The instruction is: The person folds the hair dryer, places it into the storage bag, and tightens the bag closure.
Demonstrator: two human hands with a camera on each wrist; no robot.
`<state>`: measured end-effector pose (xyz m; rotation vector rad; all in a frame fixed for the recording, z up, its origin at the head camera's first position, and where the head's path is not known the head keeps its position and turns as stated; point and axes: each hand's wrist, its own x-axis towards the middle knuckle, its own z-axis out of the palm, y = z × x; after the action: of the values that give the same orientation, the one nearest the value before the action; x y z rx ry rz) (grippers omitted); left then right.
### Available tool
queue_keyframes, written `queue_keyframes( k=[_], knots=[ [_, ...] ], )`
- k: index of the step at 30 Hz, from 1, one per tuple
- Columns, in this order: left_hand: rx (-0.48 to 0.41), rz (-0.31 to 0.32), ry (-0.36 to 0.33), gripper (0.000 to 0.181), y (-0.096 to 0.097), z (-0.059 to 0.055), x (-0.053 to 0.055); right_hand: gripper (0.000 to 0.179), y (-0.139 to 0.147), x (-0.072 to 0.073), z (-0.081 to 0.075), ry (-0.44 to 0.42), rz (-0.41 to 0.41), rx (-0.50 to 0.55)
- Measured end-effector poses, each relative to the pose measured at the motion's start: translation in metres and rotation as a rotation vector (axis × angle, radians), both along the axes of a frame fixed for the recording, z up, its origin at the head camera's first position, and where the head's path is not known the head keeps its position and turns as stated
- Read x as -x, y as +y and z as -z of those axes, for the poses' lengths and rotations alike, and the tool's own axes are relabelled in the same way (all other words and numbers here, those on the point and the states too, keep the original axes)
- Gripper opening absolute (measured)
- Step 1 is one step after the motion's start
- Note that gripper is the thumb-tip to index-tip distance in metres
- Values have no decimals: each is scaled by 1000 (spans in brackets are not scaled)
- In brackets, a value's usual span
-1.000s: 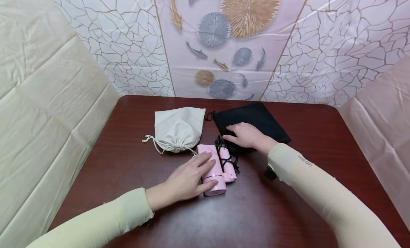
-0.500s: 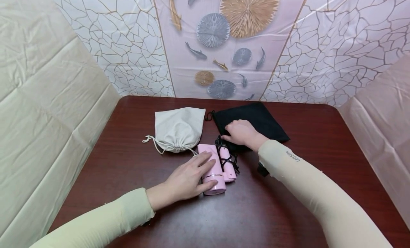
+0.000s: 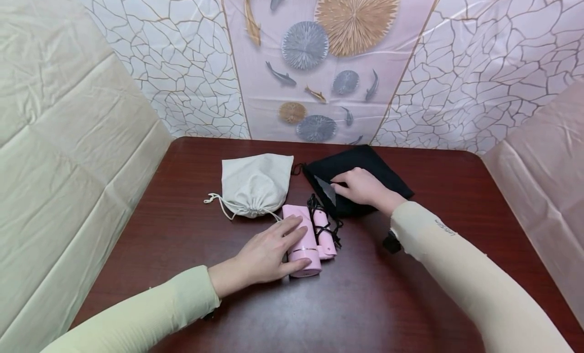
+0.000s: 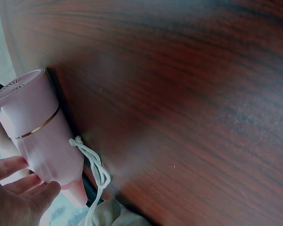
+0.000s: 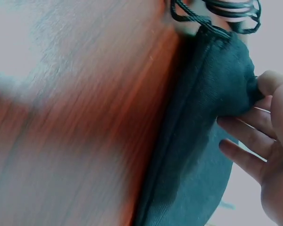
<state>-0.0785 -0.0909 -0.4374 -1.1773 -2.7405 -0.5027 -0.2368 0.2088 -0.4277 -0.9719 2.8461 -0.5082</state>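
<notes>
My left hand (image 3: 269, 249) rests on the barrel of a pink folding hair dryer (image 3: 312, 243), fingers spread across it. In the left wrist view the hair dryer (image 4: 49, 148) shows its round grille end and a gold ring. Its folded handle (image 3: 325, 234) lies alongside, wrapped with a black cord (image 3: 313, 205). My right hand (image 3: 362, 187) pinches the upper layer of a black drawstring bag (image 3: 380, 173) by its mouth, lifting it so a grey inside shows. The right wrist view has the thumb and fingers gripping the dark cloth (image 5: 203, 108).
A cream drawstring bag (image 3: 255, 183) lies flat left of the black one, its white string (image 3: 223, 206) trailing toward the hair dryer. All stand on a dark red-brown table (image 3: 191, 175), with a patterned cloth (image 3: 315, 104) behind and plain cloth at both sides.
My right hand first shifted slightly left, then moved back right, raising the black bag's upper layer so its mouth gapes. My left hand and the hair dryer have stayed put.
</notes>
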Motion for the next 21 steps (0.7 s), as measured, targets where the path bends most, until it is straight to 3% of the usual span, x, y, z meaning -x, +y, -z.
queue_keyframes(
  k=[5, 10, 16, 21],
  knots=[
    [-3, -6, -2, 69, 0, -1, 3, 32, 19, -5, -11, -61, 78, 126],
    [-5, -5, -1, 67, -1, -2, 6, 35, 32, -11, -25, -93, 147, 180],
    [-18, -38, -16, 68, 3, -3, 9, 35, 44, -17, -37, -108, 168, 215],
    [-33, -81, -32, 77, 11, -1, 4, 37, 53, -21, -40, -138, 191, 252]
  ],
)
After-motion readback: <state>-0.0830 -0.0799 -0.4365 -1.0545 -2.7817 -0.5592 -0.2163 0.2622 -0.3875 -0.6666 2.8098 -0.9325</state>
